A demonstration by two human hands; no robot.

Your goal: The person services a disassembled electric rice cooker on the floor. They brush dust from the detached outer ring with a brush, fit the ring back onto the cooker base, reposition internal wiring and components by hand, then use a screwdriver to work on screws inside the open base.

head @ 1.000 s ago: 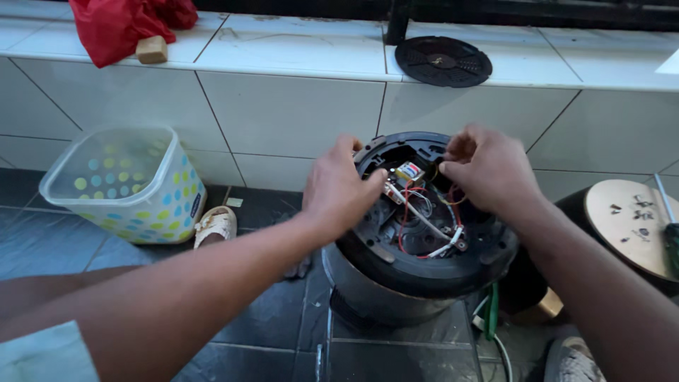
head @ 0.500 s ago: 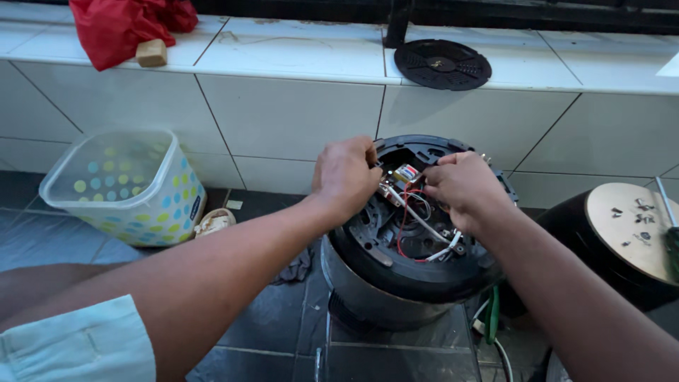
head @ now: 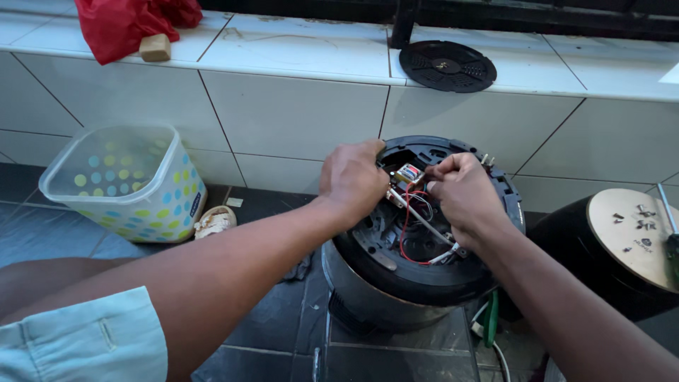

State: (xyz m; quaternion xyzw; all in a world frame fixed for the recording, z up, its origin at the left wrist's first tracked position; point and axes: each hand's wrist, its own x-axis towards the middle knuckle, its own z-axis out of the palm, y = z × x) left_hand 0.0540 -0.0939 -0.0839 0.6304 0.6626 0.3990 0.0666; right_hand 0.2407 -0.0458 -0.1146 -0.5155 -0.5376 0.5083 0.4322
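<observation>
Small orange part (head: pixel 409 173) sits between left hand (head: pixel 351 180) and right hand (head: pixel 463 194) — touching both.

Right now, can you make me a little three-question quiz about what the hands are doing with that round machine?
1. True or false: both hands are inside the open underside of the round black appliance.
2. Which colour are the looping wires between the hands? A) red B) green C) blue
3. What lies on the white tiled ledge above the appliance?

Key:
1. True. The left hand and the right hand both reach into it.
2. A.
3. A round black vented cover; farther left, a red cloth.
</observation>
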